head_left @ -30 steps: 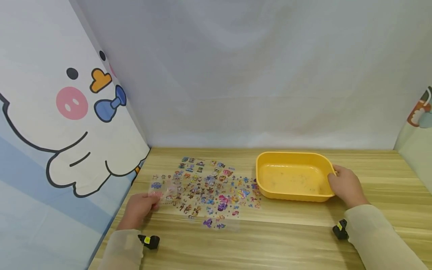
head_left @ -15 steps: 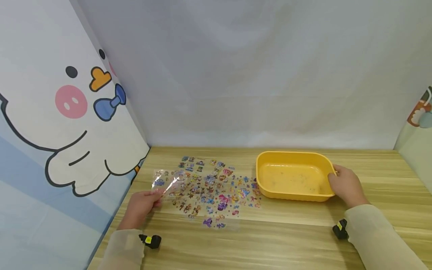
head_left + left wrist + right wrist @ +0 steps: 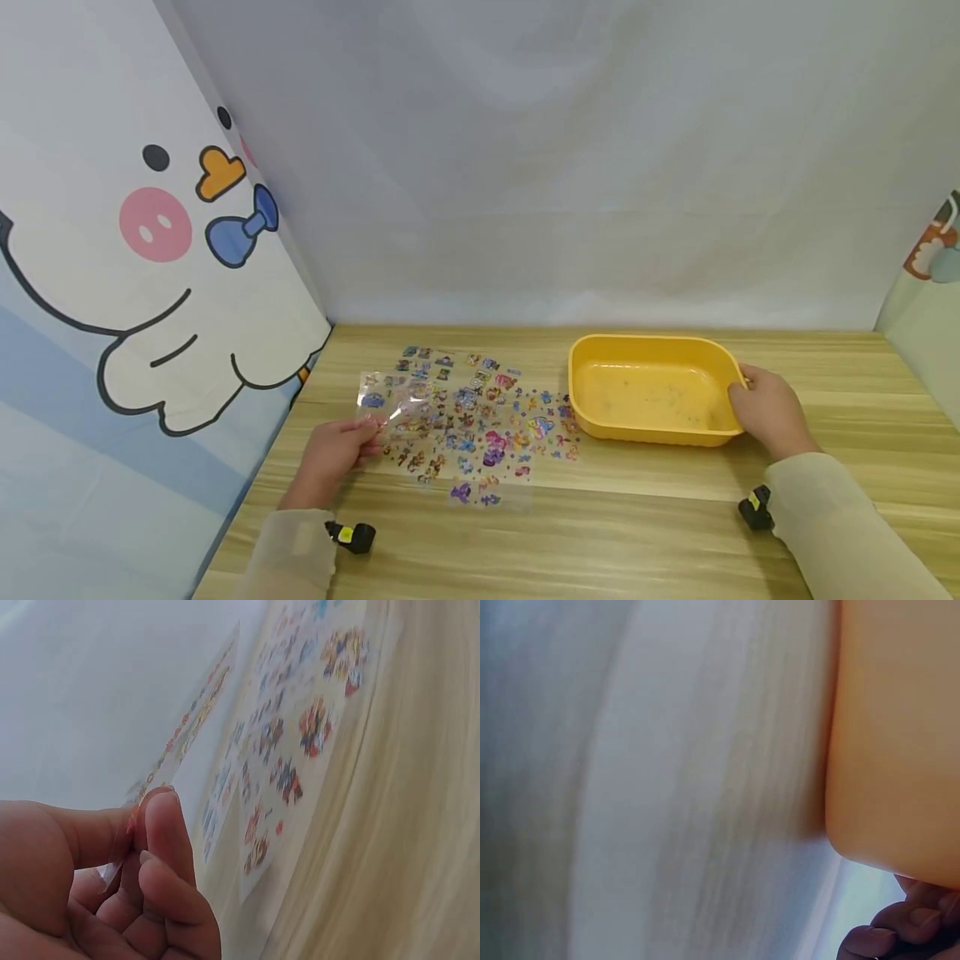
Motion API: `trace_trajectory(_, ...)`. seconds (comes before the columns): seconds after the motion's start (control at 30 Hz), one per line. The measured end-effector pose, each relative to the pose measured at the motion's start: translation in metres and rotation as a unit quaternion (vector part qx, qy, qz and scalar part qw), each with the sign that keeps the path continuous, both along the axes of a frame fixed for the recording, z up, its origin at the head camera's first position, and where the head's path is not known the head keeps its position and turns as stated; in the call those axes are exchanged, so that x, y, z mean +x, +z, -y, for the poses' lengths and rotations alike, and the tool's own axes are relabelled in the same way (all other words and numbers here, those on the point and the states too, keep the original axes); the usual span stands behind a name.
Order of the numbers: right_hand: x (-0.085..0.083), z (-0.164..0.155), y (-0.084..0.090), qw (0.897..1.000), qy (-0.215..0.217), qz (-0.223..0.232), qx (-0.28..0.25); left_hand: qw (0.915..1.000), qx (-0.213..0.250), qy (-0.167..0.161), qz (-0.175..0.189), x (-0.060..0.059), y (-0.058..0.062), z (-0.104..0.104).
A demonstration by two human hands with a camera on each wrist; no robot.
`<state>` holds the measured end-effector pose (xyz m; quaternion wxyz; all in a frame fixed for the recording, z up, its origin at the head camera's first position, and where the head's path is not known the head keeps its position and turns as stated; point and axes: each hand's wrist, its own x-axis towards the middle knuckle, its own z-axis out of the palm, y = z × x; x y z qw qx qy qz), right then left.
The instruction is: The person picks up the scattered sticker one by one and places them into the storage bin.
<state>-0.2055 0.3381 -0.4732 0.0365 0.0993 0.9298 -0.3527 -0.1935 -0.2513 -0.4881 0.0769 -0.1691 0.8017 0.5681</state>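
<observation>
Wooden desk (image 3: 637, 525), white backdrop. Left hand (image 3: 337, 454) pinches the corner of one clear sticker sheet (image 3: 397, 408), lifted off the sticker pile (image 3: 480, 433). Right hand (image 3: 772, 412) grips the yellow tray (image 3: 652, 400) rim. Tray holds no sheets; transfer not yet made.

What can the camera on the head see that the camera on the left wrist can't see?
Only the head view shows the yellow plastic tub, the right hand gripping its end, the wooden table and the cartoon duck curtain. Only the left wrist view shows, close up, the thumb and fingers pinching the sheet's corner. Both show the left hand lifting one clear plastic sticker sheet off the other sticker sheets lying flat.
</observation>
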Motion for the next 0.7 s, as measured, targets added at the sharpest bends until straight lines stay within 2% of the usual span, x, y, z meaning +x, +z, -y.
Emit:
trace_trajectory(0.33, 0.000, 0.000, 0.000, 1.000, -0.002, 0.002, 0.011, 0.9992, 0.030, -0.026, -0.003, -0.005, 0.006, -0.038)
trace_trajectory(0.7, 0.000, 0.001, 0.002, 1.000, 0.002, 0.000, 0.015, 0.9960, 0.072, -0.051, -0.008, 0.000, 0.013, -0.081)
